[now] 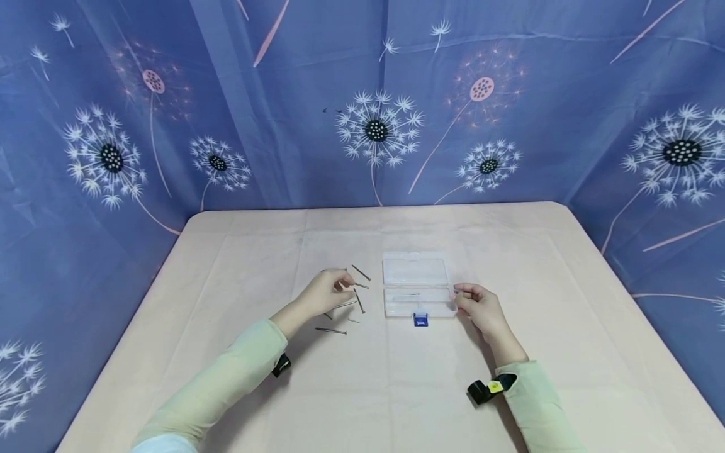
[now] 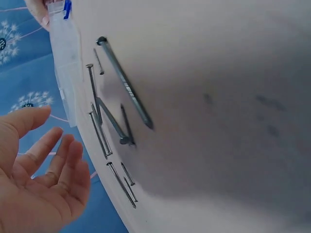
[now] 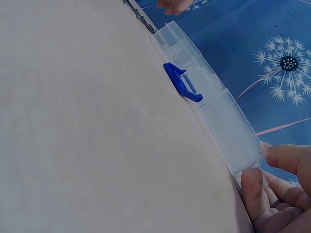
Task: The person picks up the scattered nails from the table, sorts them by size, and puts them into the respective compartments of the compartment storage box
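A clear plastic box lies open on the table, its lid folded back away from the person and a blue latch on its near edge. One thin nail lies in the near tray of the box; whether more is inside cannot be told.

The right hand is at the right end of the box, fingertips and thumb lightly curled against the corner of the tray, steadying it.

The left hand hovers to the left of the box, over a scatter of loose nails on the table. In the left wrist view its fingers are spread and relaxed, palm empty, gripping nothing. The nails lie crossed and side by side just past the left hand's fingertips, between that hand and the box, one long nail thicker than the rest.
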Action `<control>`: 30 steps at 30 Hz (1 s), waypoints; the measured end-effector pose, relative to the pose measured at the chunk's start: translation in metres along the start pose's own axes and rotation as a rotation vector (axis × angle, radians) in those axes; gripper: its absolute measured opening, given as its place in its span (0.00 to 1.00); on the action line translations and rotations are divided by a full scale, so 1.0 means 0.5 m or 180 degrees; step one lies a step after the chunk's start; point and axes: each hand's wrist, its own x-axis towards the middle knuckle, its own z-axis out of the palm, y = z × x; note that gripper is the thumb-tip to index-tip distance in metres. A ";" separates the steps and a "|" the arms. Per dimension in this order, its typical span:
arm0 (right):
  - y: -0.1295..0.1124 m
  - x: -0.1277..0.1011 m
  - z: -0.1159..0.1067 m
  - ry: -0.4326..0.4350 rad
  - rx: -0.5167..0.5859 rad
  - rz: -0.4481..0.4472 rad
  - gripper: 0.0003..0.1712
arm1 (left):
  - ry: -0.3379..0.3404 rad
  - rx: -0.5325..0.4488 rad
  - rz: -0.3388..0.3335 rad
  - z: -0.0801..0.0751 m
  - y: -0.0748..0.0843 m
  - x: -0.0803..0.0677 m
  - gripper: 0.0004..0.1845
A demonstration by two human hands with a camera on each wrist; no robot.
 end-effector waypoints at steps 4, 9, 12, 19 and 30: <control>-0.004 -0.002 0.000 -0.0009 0.0052 -0.0016 0.23 | -0.0019 0.0188 -0.0089 -0.002 -0.006 -0.019 0.10; -0.006 -0.003 0.001 0.0000 0.0058 -0.0010 0.23 | 0.0014 0.0518 -0.0195 0.002 -0.017 -0.034 0.08; -0.004 -0.003 0.001 0.0012 0.0064 -0.0017 0.23 | 0.0007 0.0646 -0.0278 0.005 -0.023 -0.040 0.05; -0.004 -0.005 0.001 0.0013 0.0106 -0.0037 0.21 | -0.0040 0.1042 -0.0200 0.013 -0.035 -0.043 0.05; 0.002 -0.006 0.002 0.0063 0.0215 -0.0183 0.20 | -0.0086 0.1557 0.0225 0.019 -0.038 -0.044 0.07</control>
